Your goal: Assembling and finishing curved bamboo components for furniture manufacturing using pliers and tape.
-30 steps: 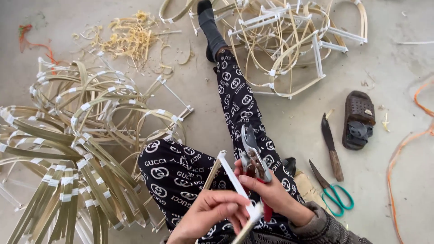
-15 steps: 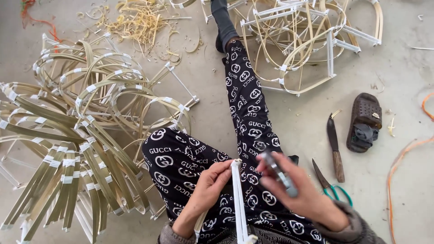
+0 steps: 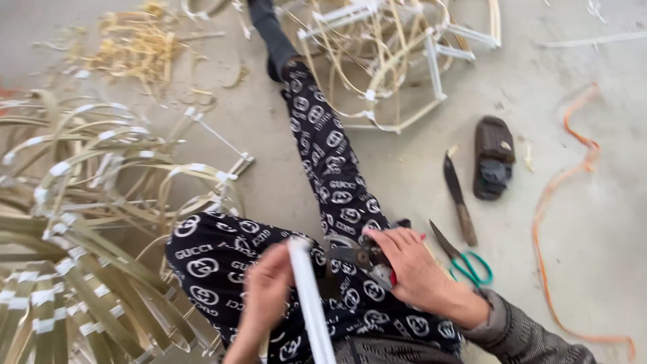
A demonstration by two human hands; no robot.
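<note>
One knife (image 3: pixel 459 195), one pair of green-handled scissors (image 3: pixel 465 259), one sandal (image 3: pixel 493 158), one pair of pruning shears (image 3: pixel 360 259).

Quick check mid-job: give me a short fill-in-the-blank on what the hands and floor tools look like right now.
1. The left hand holds a white ____.
2. The right hand grips metal ____ over the lap.
3. The scissors on the floor have ____ handles.
4. The knife lies beside a dark ____.

Missing: strip; pliers; green; sandal

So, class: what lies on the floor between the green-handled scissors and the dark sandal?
In the head view, a knife lies on the bare concrete between the scissors and the sandal.
</note>
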